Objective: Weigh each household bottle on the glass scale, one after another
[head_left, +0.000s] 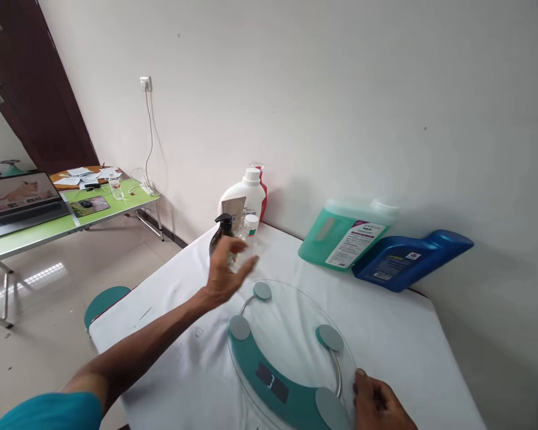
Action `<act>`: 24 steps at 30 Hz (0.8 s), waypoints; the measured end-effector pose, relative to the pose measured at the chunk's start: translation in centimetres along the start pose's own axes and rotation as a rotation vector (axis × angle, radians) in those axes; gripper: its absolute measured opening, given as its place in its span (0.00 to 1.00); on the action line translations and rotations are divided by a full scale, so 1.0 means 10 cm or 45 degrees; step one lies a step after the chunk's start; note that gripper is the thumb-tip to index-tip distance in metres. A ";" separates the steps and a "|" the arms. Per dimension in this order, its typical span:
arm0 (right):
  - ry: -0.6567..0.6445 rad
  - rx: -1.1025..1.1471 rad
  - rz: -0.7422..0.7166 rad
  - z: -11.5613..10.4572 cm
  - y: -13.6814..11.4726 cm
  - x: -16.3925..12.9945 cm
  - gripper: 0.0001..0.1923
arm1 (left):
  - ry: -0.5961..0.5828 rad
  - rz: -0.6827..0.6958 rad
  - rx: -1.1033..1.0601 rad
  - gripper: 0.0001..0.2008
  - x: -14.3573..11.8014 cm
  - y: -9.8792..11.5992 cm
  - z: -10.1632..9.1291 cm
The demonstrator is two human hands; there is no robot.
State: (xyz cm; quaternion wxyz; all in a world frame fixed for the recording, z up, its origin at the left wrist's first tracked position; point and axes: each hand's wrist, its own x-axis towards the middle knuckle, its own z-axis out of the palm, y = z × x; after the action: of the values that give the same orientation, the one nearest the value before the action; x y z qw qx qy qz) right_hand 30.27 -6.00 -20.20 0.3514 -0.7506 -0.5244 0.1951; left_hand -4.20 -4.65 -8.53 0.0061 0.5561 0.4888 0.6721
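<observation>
Head view: left hand [224,272] fingers spread near dark pump bottle [221,234]; right hand [379,403] fingers curled on glass scale [291,352] rim.

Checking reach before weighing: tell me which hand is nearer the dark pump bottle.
Left. The left hand hovers just in front of the dark pump bottle; the right hand rests at the glass scale's near edge.

No text can be read anywhere. Printed labels are seen on the green translucent jug [341,236], the blue plastic jug [407,258] at centre right, and the white plastic bottle [245,197] at centre, but the print is too small and blurred. The round glass scale's dark display [272,382] is seen blank.
</observation>
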 end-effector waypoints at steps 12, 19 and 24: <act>0.018 0.019 -0.008 0.03 -0.12 -0.07 0.24 | -0.009 -0.649 0.140 0.27 0.05 -1.12 -0.17; 0.042 0.108 -0.123 0.05 -0.11 -0.11 0.26 | 0.133 -0.710 -0.001 0.28 0.03 -1.14 -0.14; 0.079 0.144 -0.163 0.09 -0.13 -0.11 0.25 | 0.284 -0.701 -0.052 0.33 0.06 -1.11 -0.35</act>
State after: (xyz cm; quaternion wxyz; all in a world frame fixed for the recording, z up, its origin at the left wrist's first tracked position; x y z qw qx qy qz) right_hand 28.40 -6.47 -19.95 0.4211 -0.7002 -0.5484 0.1782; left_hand -13.07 -0.76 -15.11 0.1454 0.3252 0.6054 0.7118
